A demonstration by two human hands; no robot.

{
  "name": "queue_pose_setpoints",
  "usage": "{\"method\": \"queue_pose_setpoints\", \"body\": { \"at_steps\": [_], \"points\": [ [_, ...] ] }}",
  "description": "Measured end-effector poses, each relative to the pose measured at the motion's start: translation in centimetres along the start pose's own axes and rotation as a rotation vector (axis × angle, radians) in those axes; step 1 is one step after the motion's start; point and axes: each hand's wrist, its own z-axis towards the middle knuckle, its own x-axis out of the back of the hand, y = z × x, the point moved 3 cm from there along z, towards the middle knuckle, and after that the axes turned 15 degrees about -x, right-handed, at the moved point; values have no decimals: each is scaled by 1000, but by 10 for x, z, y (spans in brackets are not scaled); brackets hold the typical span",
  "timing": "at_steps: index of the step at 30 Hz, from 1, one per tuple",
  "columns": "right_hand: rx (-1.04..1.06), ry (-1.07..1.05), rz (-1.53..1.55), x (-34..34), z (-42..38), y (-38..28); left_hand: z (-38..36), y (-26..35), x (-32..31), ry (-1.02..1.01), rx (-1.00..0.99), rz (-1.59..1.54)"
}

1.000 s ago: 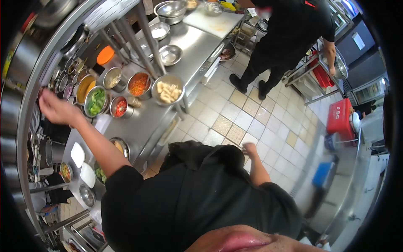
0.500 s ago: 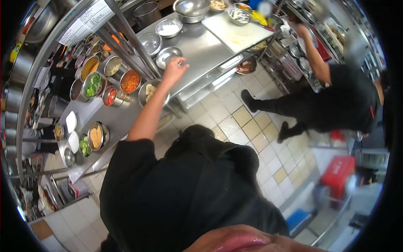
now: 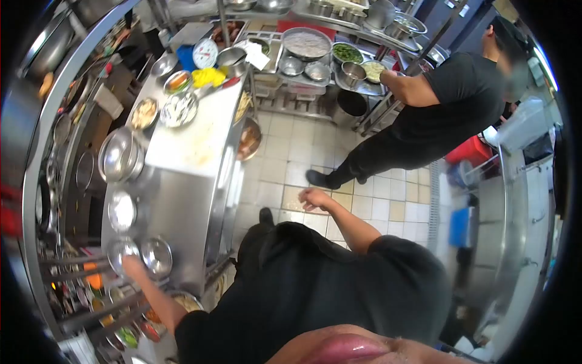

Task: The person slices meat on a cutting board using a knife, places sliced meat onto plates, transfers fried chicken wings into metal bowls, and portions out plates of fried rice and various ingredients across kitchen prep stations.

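My left hand (image 3: pixel 132 267) reaches over the steel counter, right at the near rim of a shallow metal bowl (image 3: pixel 121 247). Its fingers are blurred and partly hidden. Beside that bowl sits another shiny metal bowl (image 3: pixel 156 257), and farther along the counter is a bowl with something white (image 3: pixel 122 211). My right hand (image 3: pixel 315 199) hangs out over the tiled floor with loosely bent fingers apart and nothing in them.
A white cutting board (image 3: pixel 189 148) lies on the counter, with a bowl of white pieces (image 3: pixel 179 109) at its far end. Nested metal bowls (image 3: pixel 121 155) stand beside it. A co-worker (image 3: pixel 424 115) in black stands at the shelves ahead. Metal shelf posts edge the counter at left.
My view has swung to the right, so the counter now lies on the left. My left hand has come lower among the bowls. My right hand has come into view.
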Motion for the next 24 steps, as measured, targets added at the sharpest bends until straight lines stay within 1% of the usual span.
{"method": "queue_pose_setpoints", "body": {
  "at_steps": [1, 3, 5, 7, 9, 10, 11, 12, 13, 16, 17, 19, 21, 23, 24],
  "points": [
    [27, 3, -49, 1, -8, -37, -2, 10, 13, -59, -36, -21],
    [103, 11, -99, 11, 2, -91, -16, 37, 44, -161, 14, -87],
    [104, -16, -87, 28, -5, -154, -20, 34, 37, -112, -2, -17],
    [221, -53, -35, 53, -5, -213, -14, 27, 30, -151, 25, -51],
    [323, -117, 0, 88, -14, -280, -9, -17, -8, 6, -139, -180],
    [383, -98, 2, 105, -32, -318, -12, -29, -16, -48, -76, -264],
    [441, -79, 4, 124, -51, -355, -8, -19, -5, -104, -13, -348],
    [501, -92, 58, 147, -58, -387, -10, -10, 8, -198, 157, -413],
    [563, -105, 113, 171, -64, -418, -12, 22, 43, -289, 328, -474],
    [792, 36, 173, 252, -87, -509, -6, 22, 63, -117, 354, -433],
    [869, 98, 189, 286, -87, -539, -3, 36, 73, -35, 386, -393],
    [928, 279, 264, 350, -86, -601, 4, 79, 99, 133, 476, -289],
    [998, 493, 228, 423, -62, -667, 12, 129, 123, 303, 553, -247],
    [997, 730, 29, 468, -43, -727, 19, 179, 147, 465, 605, -238],
    [921, 866, -183, 486, -33, -753, 25, 204, 156, 538, 615, -254]
  ]
}}
